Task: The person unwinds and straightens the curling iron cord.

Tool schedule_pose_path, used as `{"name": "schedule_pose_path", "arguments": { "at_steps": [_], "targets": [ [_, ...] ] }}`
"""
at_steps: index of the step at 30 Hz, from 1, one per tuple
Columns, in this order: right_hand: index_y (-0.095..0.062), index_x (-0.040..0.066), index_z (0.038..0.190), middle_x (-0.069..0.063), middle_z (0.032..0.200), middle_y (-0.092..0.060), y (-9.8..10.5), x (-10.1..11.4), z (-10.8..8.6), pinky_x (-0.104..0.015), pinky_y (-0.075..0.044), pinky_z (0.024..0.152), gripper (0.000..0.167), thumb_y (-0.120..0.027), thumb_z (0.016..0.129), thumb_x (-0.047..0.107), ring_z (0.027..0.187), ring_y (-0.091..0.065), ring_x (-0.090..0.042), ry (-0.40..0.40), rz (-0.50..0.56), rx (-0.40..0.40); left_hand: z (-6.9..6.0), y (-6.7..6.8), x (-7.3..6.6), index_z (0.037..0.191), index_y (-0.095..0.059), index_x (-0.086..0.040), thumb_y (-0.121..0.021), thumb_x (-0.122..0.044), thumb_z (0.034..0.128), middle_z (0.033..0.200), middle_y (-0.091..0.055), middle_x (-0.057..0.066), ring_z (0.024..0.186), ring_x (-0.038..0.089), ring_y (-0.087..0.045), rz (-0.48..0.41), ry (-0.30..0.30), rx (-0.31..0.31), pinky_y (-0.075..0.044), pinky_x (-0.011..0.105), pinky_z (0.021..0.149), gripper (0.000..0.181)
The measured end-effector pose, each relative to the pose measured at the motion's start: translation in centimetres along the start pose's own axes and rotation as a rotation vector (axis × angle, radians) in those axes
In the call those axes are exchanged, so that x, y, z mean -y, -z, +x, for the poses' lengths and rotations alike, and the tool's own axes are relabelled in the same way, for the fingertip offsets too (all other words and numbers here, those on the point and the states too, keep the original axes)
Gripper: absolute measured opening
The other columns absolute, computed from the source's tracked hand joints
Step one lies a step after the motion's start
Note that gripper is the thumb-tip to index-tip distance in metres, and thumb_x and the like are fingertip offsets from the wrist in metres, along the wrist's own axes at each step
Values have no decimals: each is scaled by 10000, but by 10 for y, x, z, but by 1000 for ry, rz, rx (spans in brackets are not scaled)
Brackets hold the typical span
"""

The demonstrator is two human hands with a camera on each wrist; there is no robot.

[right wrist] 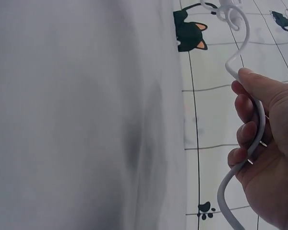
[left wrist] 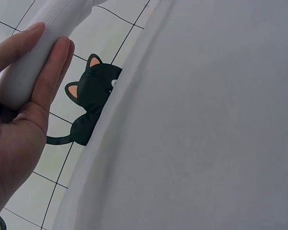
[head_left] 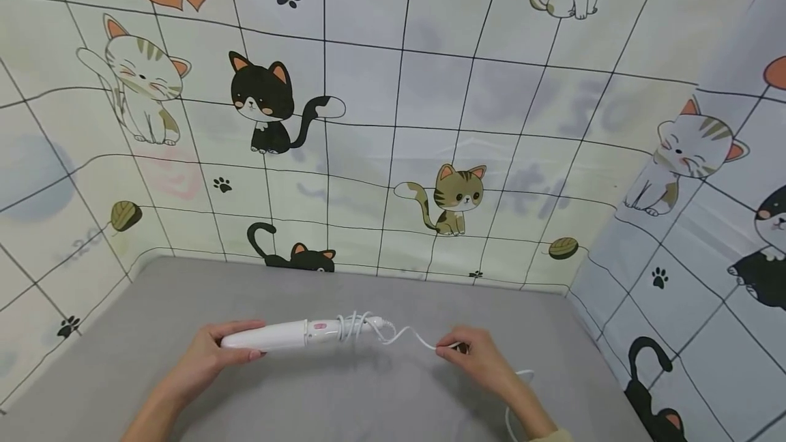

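Lower centre of the head view: you hold a white, smooth, rod-shaped plastic device (head_left: 264, 337) over the grey surface (head_left: 381, 401). Your left hand (head_left: 211, 353) is clamped on its left end, thumb and fingers either side. Thin white flexible cord (right wrist: 222, 191) loops round its right end. Right of the device, well apart, your right hand (head_left: 482, 360) pinches the cord, fingers curled.

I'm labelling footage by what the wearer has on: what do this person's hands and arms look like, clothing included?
The left hand and right hand are bare, with no glove or ring showing. The left forearm is uncovered as far as the picture shows; a pale yellowish sleeve edge crosses the right forearm at the bottom.
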State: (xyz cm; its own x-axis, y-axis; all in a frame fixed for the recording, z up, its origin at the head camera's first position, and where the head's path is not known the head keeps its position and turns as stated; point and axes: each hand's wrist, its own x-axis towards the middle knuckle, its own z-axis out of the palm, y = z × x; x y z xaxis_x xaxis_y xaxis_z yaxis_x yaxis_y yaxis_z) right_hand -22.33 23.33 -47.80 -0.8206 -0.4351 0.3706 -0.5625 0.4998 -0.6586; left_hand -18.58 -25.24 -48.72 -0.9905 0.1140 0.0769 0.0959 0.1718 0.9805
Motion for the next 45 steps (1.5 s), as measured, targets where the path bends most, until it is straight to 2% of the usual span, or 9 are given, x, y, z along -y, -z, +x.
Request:
{"name": "schedule_pose_path", "arguments": {
  "at_steps": [6,13,18,23,27,29,36,42,45],
  "targets": [
    [-781,123,881,83,821,-683,11,-3,-7,-239,-448,580,41,-813,870,101,674,-505,-21,-66,-50,-21,2,0,-3,1282,-667,83,-840,-36,815,1141,-727,24,944,146,-646,4,3,-5,-544,286,770,512],
    [-768,116,864,95,813,-679,24,-11,-16,-240,-444,585,50,-812,868,94,670,-500,-17,-124,-120,-79,1,1,-2,1268,-663,102,-824,-1,819,1117,-738,-47,938,121,-654,-3,-44,-11,-540,269,768,487],
    [-769,90,884,66,843,-690,31,-12,-19,-243,-476,605,51,-809,882,121,693,-543,-31,-159,-102,-36,0,1,-2,1277,-658,102,-821,1,824,1134,-732,-59,955,120,-656,-12,-32,-3,-542,267,779,492],
    [-768,84,914,52,882,-712,31,-12,-20,-312,-538,695,82,-804,894,154,779,-630,-57,-130,-112,9,0,0,-2,1280,-662,93,-832,-14,819,1152,-726,-45,967,128,-647,-3,-16,-2,-544,273,783,503],
    [-771,100,953,69,920,-725,30,-11,-21,-420,-552,787,92,-792,906,177,878,-663,-104,-109,-149,-17,0,-1,-3,1286,-658,91,-830,-19,822,1168,-717,-36,977,139,-642,2,-15,4,-547,280,787,507],
    [-773,114,974,66,946,-732,29,-9,-21,-432,-545,818,94,-786,912,183,920,-670,-132,-101,-163,-34,0,-2,-3,1290,-658,88,-831,-24,822,1171,-715,-42,981,142,-642,0,-9,5,-547,282,793,512],
    [-764,98,1019,15,1020,-742,33,7,-12,-444,-546,857,122,-766,933,184,981,-687,-208,-44,-197,-16,1,-3,-3,1297,-657,81,-838,-34,818,1188,-708,-21,982,146,-644,2,4,6,-546,284,795,525],
    [-754,130,1144,-10,1164,-725,28,27,7,-486,-541,901,228,-740,961,266,1113,-664,-265,-105,-147,79,0,-3,-2,1298,-647,98,-825,-10,826,1167,-719,-43,968,135,-647,-14,-1,15,-545,279,788,516],
    [-735,110,1217,-40,1229,-712,20,32,15,-511,-510,969,298,-737,964,268,1180,-640,-296,-89,-116,112,0,-3,-2,1295,-642,108,-811,4,833,1148,-722,-67,956,136,-652,-21,-15,23,-549,279,784,503]
  ]
}}
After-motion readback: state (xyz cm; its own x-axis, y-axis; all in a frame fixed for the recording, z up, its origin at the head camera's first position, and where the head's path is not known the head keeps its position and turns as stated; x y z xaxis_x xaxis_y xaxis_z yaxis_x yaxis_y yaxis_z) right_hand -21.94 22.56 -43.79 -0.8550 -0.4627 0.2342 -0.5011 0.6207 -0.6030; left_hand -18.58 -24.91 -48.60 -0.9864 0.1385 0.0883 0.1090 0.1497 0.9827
